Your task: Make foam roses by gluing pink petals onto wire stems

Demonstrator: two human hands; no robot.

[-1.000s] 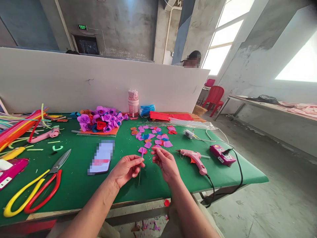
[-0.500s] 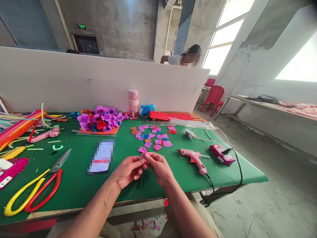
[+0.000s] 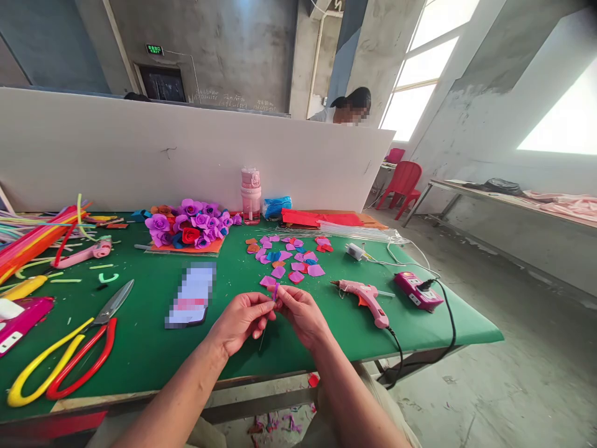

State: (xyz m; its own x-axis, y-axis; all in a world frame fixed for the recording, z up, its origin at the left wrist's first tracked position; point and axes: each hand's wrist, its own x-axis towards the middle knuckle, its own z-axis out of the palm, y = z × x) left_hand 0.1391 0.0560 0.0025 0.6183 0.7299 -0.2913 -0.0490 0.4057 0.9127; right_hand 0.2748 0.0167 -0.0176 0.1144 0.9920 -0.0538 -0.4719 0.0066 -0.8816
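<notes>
Above the front of the green table, my left hand (image 3: 241,320) is closed in a pinch on a thin wire stem (image 3: 262,338), whose lower end sticks out beneath the fingers. My right hand (image 3: 303,316) pinches a small purple paper petal (image 3: 276,290) at the stem's top, fingertips touching those of the left. How the petal is joined to the wire is hidden by the fingers. Just beyond lie loose paper petals (image 3: 315,270) in purple, red, blue and orange. To the right rests a pink glue gun (image 3: 366,297), its cord running off the table edge.
Scissors (image 3: 112,305) and a phone (image 3: 192,295) lie on the left. Behind are paper roses (image 3: 200,219), a pink bottle (image 3: 251,196) and red paper (image 3: 321,218). A power strip (image 3: 418,290) sits at right. A person (image 3: 351,107) is beyond the white board (image 3: 196,149).
The purple petal has turned and now looks narrower and more upright between my fingers. The wire's lower end has swung slightly left. The person behind the board has shifted posture.
</notes>
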